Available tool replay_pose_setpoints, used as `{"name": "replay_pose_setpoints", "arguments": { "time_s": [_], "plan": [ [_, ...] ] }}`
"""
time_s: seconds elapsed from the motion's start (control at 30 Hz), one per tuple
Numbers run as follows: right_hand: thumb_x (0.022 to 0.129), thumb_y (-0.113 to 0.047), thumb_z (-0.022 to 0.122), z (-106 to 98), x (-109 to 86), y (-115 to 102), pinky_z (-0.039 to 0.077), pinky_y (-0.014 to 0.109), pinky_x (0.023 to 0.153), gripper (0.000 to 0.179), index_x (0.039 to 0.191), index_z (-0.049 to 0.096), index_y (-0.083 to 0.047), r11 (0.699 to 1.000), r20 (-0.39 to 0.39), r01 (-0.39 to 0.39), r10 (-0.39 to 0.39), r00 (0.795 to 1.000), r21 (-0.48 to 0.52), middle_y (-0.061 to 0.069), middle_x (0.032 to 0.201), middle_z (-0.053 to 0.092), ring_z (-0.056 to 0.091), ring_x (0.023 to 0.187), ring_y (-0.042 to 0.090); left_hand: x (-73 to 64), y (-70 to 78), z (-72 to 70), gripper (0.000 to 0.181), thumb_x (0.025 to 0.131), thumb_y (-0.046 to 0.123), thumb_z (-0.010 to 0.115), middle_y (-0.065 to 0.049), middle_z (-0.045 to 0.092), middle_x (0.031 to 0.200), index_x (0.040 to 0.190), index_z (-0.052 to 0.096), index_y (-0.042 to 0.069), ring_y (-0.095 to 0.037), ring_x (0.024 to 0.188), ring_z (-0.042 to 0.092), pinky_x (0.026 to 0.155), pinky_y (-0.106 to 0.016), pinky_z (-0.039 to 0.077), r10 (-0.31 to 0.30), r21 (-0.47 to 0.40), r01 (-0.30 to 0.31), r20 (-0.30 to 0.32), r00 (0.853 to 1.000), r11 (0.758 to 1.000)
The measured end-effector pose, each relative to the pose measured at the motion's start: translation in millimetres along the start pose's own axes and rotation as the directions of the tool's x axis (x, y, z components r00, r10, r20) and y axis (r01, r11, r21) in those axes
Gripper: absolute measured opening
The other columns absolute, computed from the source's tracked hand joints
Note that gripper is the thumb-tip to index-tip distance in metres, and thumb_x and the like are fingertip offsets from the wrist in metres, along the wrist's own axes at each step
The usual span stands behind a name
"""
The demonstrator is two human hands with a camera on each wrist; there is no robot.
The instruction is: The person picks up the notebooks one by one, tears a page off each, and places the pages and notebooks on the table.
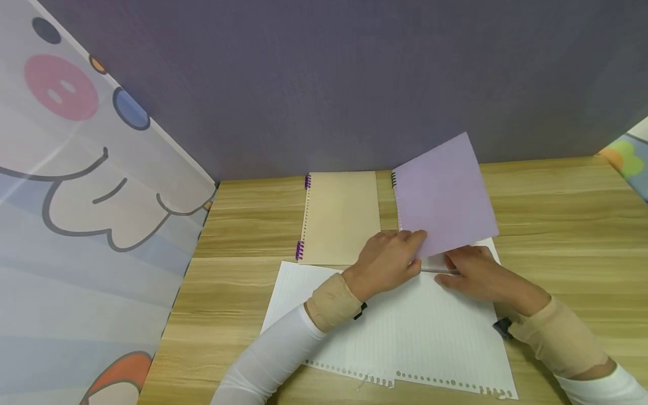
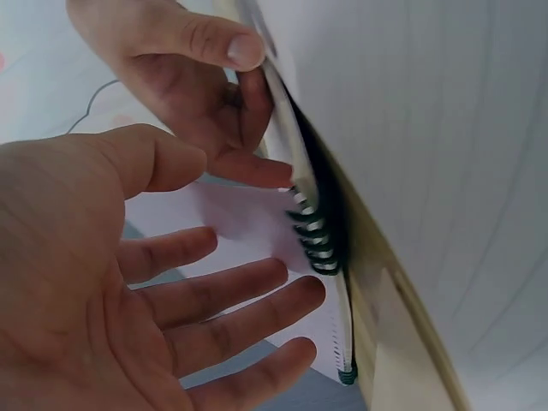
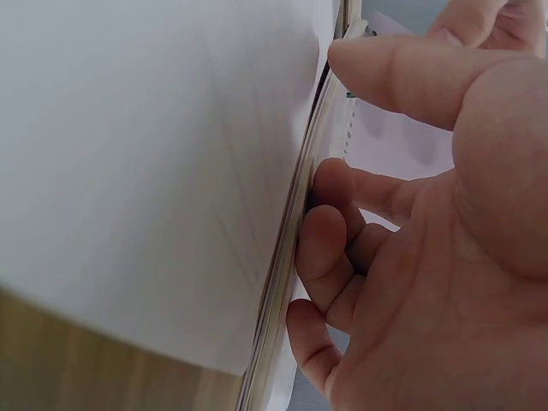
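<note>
A spiral notebook's lilac cover [image 1: 445,191] stands raised over its pages [image 1: 435,263] at the table's back. Dark green coils [image 2: 315,235] bind its left side. My left hand [image 1: 387,260] is at the cover's lower left corner, with its fingers spread and loosely bent in the left wrist view. Under the cover, my right hand [image 1: 476,273] has curled fingertips against the pages, and its thumb [image 3: 394,73] lies at the notebook's lower edge. Part of the right hand's fingers is hidden by the cover in the head view.
Left of the lilac cover lies a beige notebook [image 1: 341,214] with purple coils. Lined loose sheets [image 1: 450,326] with torn punched edges spread below both notebooks, under my forearms. A grey wall [image 1: 354,84] rises behind the wooden table [image 1: 572,225]; a cartoon-printed wall [image 1: 101,292] borders the left.
</note>
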State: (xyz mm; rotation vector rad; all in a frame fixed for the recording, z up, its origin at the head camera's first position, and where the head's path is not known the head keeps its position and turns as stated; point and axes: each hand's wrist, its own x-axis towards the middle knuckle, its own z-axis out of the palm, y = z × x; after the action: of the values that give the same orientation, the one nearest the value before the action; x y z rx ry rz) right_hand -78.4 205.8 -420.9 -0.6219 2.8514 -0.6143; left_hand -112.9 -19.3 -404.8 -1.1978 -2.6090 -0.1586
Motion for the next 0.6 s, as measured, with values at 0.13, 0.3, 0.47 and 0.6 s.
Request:
{"name": "replay_pose_setpoints", "arguments": {
  "time_s": [0.13, 0.3, 0.47, 0.6],
  "plan": [
    [0.088, -0.024, 0.079, 1.3, -0.7, 1.4, 0.03, 0.04, 0.083, 0.047, 0.125, 0.054, -0.01, 0.998, -0.048, 0.046, -0.044, 0.998, 0.035, -0.005, 0.087, 0.046, 0.043, 0.092, 0.019, -0.4, 0.6, 5.0, 0.007, 0.091, 0.024, 0.064, 0.008, 0.061, 0.071, 0.09, 0.061, 0.018, -0.01, 0.062, 0.059, 0.061, -0.026, 0.05, 0.017, 0.037, -0.017, 0.004, 1.0, 0.999],
    [0.087, -0.022, 0.08, 2.6, -0.3, 2.9, 0.031, 0.035, 0.083, 0.054, 0.132, 0.053, -0.011, 0.996, -0.069, 0.071, -0.067, 0.995, 0.052, -0.005, 0.09, 0.046, 0.043, 0.092, 0.018, -0.9, 0.4, 8.0, 0.013, 0.094, 0.028, 0.063, 0.009, 0.064, 0.072, 0.084, 0.062, 0.02, -0.01, 0.065, 0.062, 0.062, -0.025, 0.051, 0.015, 0.073, -0.017, 0.035, 0.999, 0.997],
    [0.086, -0.022, 0.081, 3.1, 0.1, 3.9, 0.031, 0.036, 0.082, 0.054, 0.132, 0.053, -0.013, 0.996, -0.072, 0.072, -0.067, 0.995, 0.062, -0.005, 0.09, 0.047, 0.042, 0.09, 0.016, -1.1, -0.8, 5.1, 0.019, 0.097, 0.034, 0.065, 0.008, 0.066, 0.076, 0.086, 0.061, 0.02, -0.011, 0.069, 0.064, 0.058, -0.027, 0.049, -0.006, 0.058, 0.0, 0.108, 0.994, 0.998],
    [0.086, -0.021, 0.081, 3.8, -0.3, 5.0, 0.031, 0.035, 0.083, 0.056, 0.134, 0.053, -0.013, 0.995, -0.077, 0.073, -0.069, 0.995, 0.06, -0.005, 0.091, 0.049, 0.042, 0.091, 0.016, -1.2, -1.5, 3.3, 0.02, 0.098, 0.039, 0.065, 0.008, 0.069, 0.084, 0.093, 0.063, 0.019, -0.013, 0.075, 0.066, 0.059, -0.028, 0.05, -0.023, 0.048, 0.015, 0.176, 0.984, 0.999]
  ]
}}
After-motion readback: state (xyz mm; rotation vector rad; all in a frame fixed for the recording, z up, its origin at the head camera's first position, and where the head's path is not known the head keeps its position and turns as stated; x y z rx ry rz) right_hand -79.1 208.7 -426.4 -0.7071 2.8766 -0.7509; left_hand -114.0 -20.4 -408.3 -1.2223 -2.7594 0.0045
